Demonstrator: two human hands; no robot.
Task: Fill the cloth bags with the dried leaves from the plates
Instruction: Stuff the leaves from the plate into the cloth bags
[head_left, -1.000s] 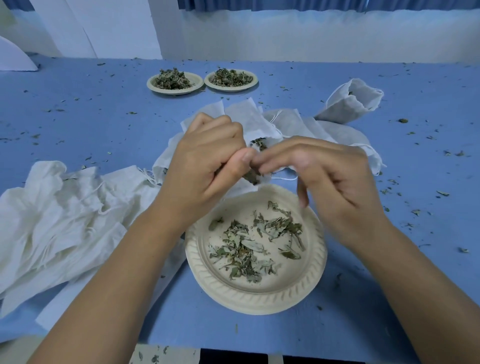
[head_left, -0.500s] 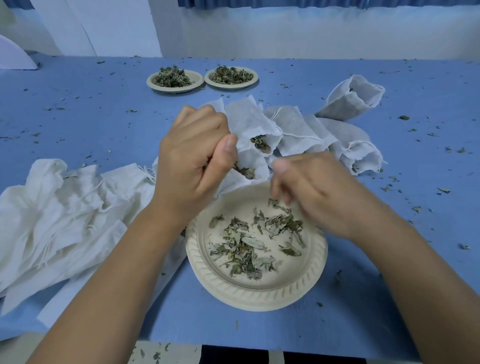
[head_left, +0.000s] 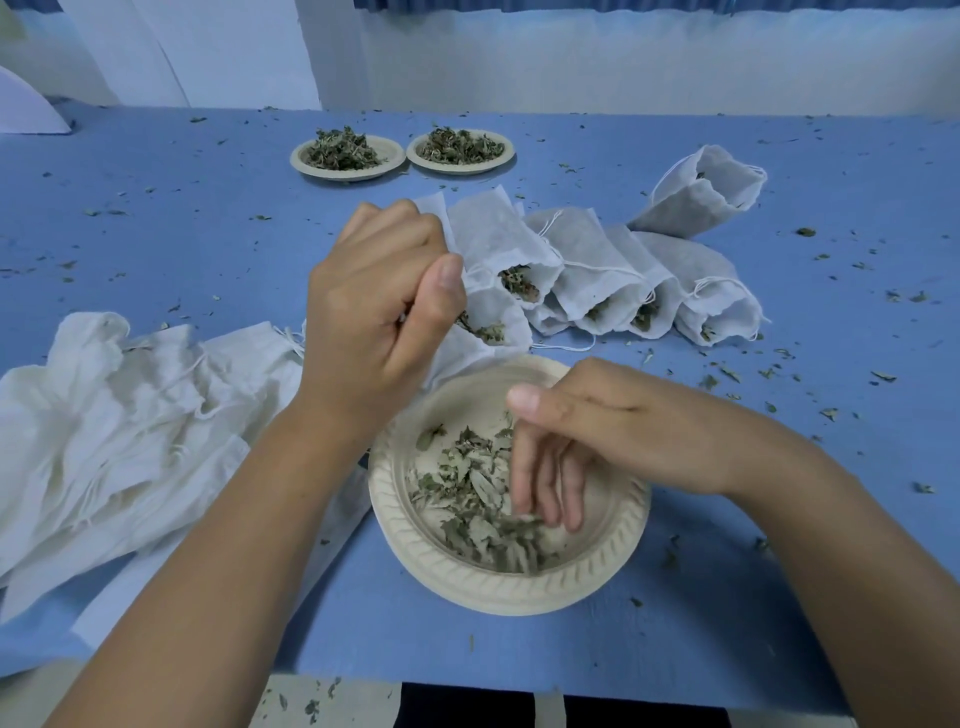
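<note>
Leaves — right fingers seemingly touch them; left fingers pinch bag.

The left hand grips an open cloth bag by its mouth, just beyond the near plate. The right hand dips its fingers into the dried leaves there. Filled bags lie in a row behind, and empty bags are heaped to the left on the table.

You look across a flat blue surface that runs back to a white wall, with the hem of a blue curtain along the wall's top. At your far left a white rounded object sits at the surface's back edge, cut off by the frame.
</note>
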